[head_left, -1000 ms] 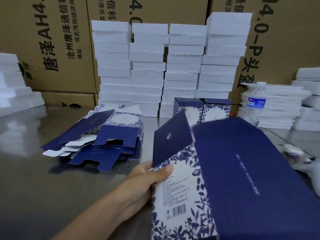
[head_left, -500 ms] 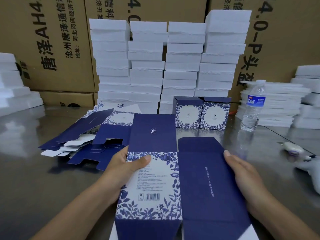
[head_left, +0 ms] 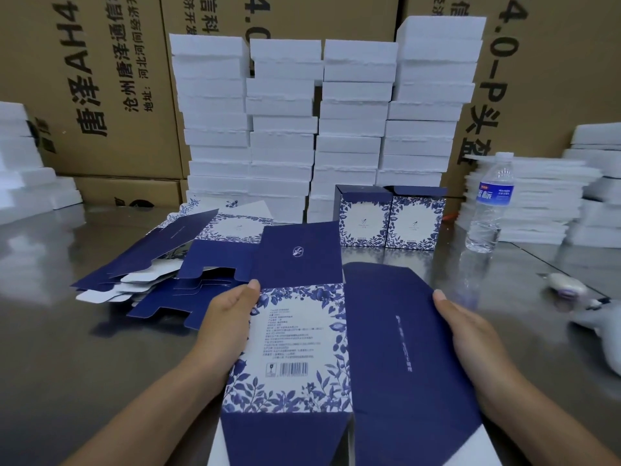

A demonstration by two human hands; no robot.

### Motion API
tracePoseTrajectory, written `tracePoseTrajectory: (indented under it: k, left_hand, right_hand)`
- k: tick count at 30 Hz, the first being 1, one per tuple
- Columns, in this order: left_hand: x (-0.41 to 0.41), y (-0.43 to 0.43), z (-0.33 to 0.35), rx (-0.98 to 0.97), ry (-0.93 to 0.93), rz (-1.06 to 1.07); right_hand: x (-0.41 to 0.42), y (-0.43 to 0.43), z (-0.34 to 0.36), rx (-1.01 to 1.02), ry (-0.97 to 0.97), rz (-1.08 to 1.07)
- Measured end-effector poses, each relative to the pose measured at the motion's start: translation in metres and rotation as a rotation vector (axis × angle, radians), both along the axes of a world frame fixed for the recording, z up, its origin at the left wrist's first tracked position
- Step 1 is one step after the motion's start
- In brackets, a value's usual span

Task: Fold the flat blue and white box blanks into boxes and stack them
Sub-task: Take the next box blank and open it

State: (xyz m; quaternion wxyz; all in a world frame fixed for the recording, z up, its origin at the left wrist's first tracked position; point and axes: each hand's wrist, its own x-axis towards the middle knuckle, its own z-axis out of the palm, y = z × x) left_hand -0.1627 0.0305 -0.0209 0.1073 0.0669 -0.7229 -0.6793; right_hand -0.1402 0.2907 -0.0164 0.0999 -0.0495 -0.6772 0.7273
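Holding the blank (head_left: 302, 348) by its side edges, the left hand (head_left: 228, 317) and right hand (head_left: 470, 334) each press a thumb on top, fingers apparently curled beneath, though the card hides them. It looks light, thin and springy at its creases, best pinched at the edges, and apt to slide on the shiny steel table (head_left: 67, 364) under it. Left of the blank lies a loose pile of flats (head_left: 161, 277); beyond it stand two boxes (head_left: 386, 216), a bottle (head_left: 487, 203) to the right, then foam stacks (head_left: 319, 129) against cartons (head_left: 100, 79).
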Motion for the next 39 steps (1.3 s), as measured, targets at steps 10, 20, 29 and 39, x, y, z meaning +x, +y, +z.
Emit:
tracePoseTrajectory:
  k: [10, 20, 29, 39]
  left_hand:
    - [0.0033, 0.0033, 0.0003, 0.069, -0.014, -0.178]
    - [0.0034, -0.0034, -0.0029, -0.014, 0.043, -0.043]
    - [0.0048, -0.0059, 0.0016, 0.136, -0.007, -0.017]
    - [0.0045, 0.0033, 0.0006, 0.071, 0.041, -0.115]
  right_hand:
    - [-0.0001, 0.0024, 0.0009, 0.129, -0.023, -0.115]
    - [-0.0013, -0.0042, -0.0029, 0.113, 0.051, -0.076]
    - [-0.0002, -0.0042, -0.0038, 0.186, 0.097, 0.012]
    - [-0.0040, 0.0045, -0.0007, 0.120, 0.075, -0.072]
